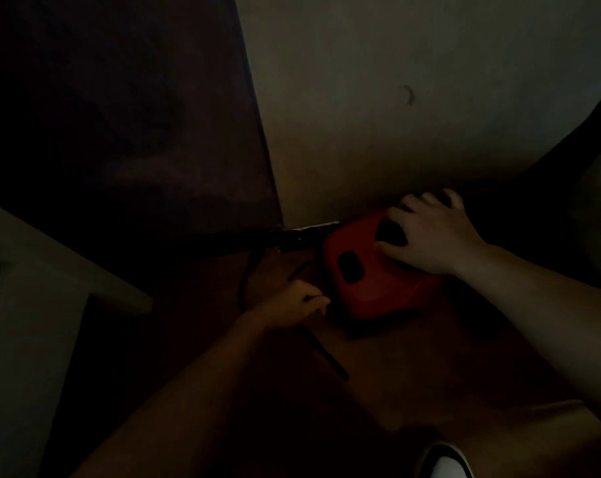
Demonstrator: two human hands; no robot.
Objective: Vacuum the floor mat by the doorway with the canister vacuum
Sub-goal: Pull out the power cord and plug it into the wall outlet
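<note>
Two grips: both are bare hands, reaching forward from the bottom of a very dim view.
Shoe (pixel 444 460): pale toe at the bottom edge, nearest of all, on the brown floor (pixel 430 374).
Left grip (pixel 292 301): fingers curled tight round a thin black cord (pixel 326 353), just left of the vacuum.
Cord run: one end slants back toward the viewer; the other loops left and up toward the wall's foot.
Canister vacuum (pixel 371 288): sits on the floor, its far side close against the foot of the wall.
Long axis: seems to run roughly along the wall's foot, left end nearest the cord; front and rear cannot be told apart in this light.
Looks: red, glossy, rounded shell with a dark rounded recess on its left part and a second dark opening higher up.
Right grip (pixel 430 236): laid on the vacuum's upper right, fingers spread over the second opening, thumb on the red shell.
Wall (pixel 395 115): pale and plain, beyond the vacuum.
Left side: a dark panel (pixel 120 115) meets the wall; a pale ledge (pixel 51 270) juts in nearer.
</note>
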